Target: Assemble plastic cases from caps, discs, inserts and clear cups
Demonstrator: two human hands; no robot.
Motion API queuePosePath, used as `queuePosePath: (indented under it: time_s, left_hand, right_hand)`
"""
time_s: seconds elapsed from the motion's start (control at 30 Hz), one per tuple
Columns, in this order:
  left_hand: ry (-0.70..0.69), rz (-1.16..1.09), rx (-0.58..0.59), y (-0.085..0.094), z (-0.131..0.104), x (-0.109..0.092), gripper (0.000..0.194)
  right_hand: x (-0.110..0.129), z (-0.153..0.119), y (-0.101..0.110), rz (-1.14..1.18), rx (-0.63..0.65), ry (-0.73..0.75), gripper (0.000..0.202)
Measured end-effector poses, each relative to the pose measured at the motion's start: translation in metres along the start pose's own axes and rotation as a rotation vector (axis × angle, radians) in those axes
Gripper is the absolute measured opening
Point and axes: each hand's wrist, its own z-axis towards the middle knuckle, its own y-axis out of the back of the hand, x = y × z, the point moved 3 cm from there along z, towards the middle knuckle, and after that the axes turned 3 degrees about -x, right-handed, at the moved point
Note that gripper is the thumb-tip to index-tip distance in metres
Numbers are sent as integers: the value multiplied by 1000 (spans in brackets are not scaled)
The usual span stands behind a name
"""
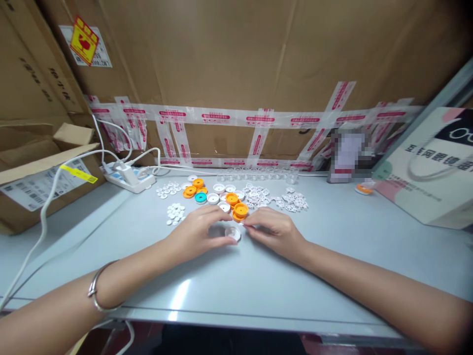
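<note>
In the head view, the left hand point(202, 228) curved, thumb and fingers parted, around a clear cup point(232, 232) at twelve o'clock; the right hand point(276, 229) seemingly pinched a white piece point(242, 224). White discs point(176, 213) and orange caps point(190, 191), toward eleven, lay loose; much looked undone.

smooth plastic lids point(241, 211), shiny metal bracelet point(92, 291)

left hand point(199, 228) at clear round piece point(231, 232), right hand point(276, 230) alongside

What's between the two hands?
In the head view, a small clear cup is between the left hand and right hand; orange round pieces lie just beyond.
</note>
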Motion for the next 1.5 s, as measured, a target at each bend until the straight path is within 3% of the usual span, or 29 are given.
queuePosePath:
  time_s: [0.1,0.3,0.67,1.07,1.5]
  left_hand:
    - [53,16,72,-5,0,6,35]
    - [67,-70,123,-11,1,7,19]
    - [90,-107,126,-9,1,8,18]
    - [108,-157,132,-9,0,10,19]
    - [119,-220,135,-8,-1,12,22]
  right_hand:
    - [-1,-1,-5,-141,101,103,11]
    - [1,-4,-10,-322,158,213,13]
    - [10,0,-9,-466,277,372,19]
    - [9,0,-9,-410,322,320,19]
    - [0,-4,-12,-165,232,152,17]
